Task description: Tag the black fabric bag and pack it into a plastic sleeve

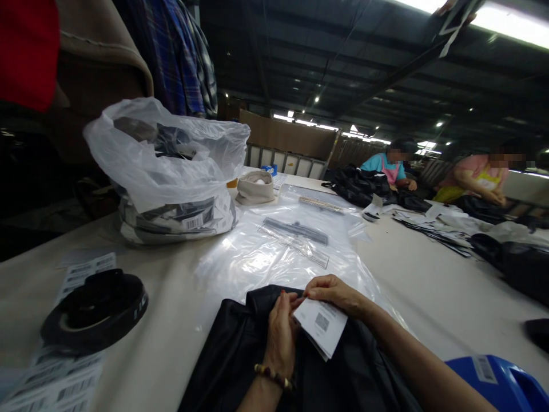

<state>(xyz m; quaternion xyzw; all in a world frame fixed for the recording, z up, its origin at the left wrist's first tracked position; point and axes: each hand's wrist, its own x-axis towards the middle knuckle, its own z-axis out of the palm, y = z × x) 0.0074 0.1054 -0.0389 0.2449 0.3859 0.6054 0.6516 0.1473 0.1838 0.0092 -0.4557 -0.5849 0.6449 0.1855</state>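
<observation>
A black garment (231,355) with a smooth, leather-like surface lies in front of me at the table's near edge. Over its upper part my left hand (281,329) and my right hand (337,294) meet at the fingertips, both closed. Between them is a folded white paper tag (322,325) with a printed square code. The right fingers pinch at its top corner; the left fingers curl at its left edge, partly hidden behind it. Just beyond the garment, a stack of clear plastic bags (257,257) lies flat.
To the left are a filled plastic sack (167,166), a black tape roll (94,309) and barcode label strips (72,389). A beige fabric bin (255,187) stands behind. A blue plastic object (501,380) is at lower right. Two people work across the table among black garments (358,183).
</observation>
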